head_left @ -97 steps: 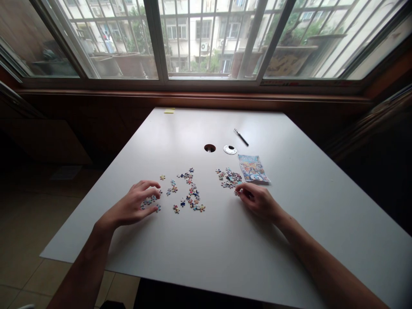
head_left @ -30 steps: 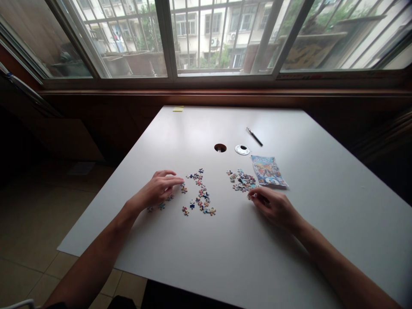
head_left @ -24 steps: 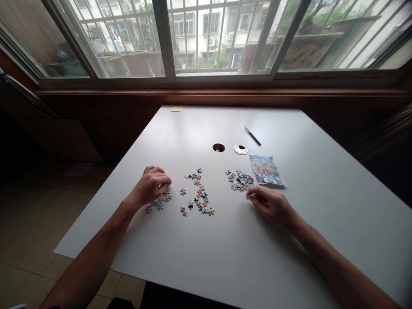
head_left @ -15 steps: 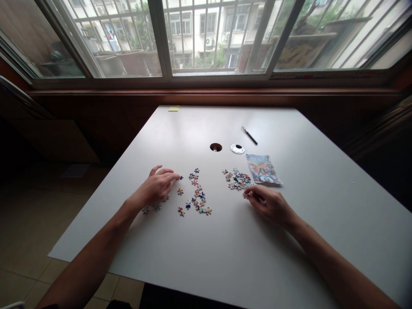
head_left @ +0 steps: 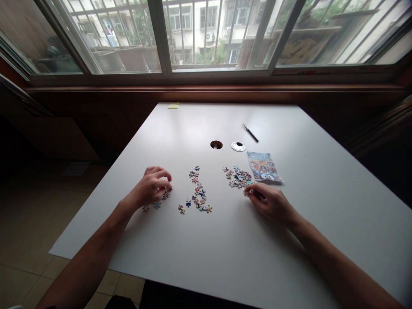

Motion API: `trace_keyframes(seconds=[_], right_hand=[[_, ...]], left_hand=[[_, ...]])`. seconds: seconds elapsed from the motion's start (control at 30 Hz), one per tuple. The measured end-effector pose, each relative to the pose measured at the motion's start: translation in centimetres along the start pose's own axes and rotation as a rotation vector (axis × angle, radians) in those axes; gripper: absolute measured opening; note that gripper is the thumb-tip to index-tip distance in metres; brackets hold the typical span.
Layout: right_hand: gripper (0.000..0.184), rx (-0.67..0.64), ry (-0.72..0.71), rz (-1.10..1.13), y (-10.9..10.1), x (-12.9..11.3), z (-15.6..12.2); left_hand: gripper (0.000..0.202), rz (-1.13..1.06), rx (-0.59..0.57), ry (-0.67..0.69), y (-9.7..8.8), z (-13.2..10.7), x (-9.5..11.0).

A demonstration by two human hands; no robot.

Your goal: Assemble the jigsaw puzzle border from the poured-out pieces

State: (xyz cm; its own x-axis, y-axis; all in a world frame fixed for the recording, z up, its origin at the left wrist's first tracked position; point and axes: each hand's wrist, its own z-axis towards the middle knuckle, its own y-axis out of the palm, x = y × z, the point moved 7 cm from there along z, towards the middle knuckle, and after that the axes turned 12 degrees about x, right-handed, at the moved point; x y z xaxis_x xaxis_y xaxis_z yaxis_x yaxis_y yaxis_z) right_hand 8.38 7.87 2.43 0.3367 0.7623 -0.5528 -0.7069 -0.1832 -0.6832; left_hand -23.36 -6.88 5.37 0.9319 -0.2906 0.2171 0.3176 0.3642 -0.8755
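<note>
White table below barred window, tiled floor to left; puzzle pieces on tabletop, three loose clusters; left hand curled over one, right hand bent beside another; whether fingers clamp pieces, cannot tell

Pale daylight from the window leaves glare near the far edge of the table; the near edge is greyer. Soft shadow spreads under the right hand. Floor past the left edge is dim, prints on the puzzle pieces look smeared, outer sides stretch.
</note>
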Motion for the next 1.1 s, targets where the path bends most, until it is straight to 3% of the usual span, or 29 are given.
trace_keyframes(seconds=[0.13, 0.27, 0.5, 0.6, 0.7, 0.87, 1.0, 1.1], right_hand=[[0.011, -0.008, 0.0, 0.001, 0.1, 0.1, 0.0], [0.011, -0.008, 0.004, 0.004, 0.1, 0.0, 0.0], [0.012, -0.006, 0.006, 0.006, 0.0, 0.0, 0.0], [0.012, -0.007, 0.001, 0.005, 0.0, -0.1, 0.0], [0.013, 0.003, 0.002, 0.001, -0.1, -0.2, 0.1], [0.013, 0.012, -0.014, -0.003, -0.1, -0.3, 0.1], [0.013, 0.008, -0.004, -0.004, -0.1, -0.3, 0.1], [0.013, 0.002, -0.001, -0.004, -0.1, -0.4, 0.2]], left_hand=[[0.016, -0.075, 0.0, -0.034, -0.3, -0.2, 1.3], [0.044, -0.119, -0.118, 0.011, 1.0, 0.1, 4.0], [0.044, -0.078, -0.109, 0.026, 0.5, 0.0, 3.5], [0.032, -0.116, -0.139, 0.11, 0.7, 0.0, 4.8], [0.017, -0.105, -0.098, 0.103, 0.8, 0.3, 5.4], [0.035, -0.092, -0.109, 0.146, 1.2, 0.4, 5.8], [0.018, -0.068, -0.074, 0.103, 0.9, 0.4, 5.3], [0.029, -0.066, -0.077, 0.122, 1.0, 0.5, 6.0]])
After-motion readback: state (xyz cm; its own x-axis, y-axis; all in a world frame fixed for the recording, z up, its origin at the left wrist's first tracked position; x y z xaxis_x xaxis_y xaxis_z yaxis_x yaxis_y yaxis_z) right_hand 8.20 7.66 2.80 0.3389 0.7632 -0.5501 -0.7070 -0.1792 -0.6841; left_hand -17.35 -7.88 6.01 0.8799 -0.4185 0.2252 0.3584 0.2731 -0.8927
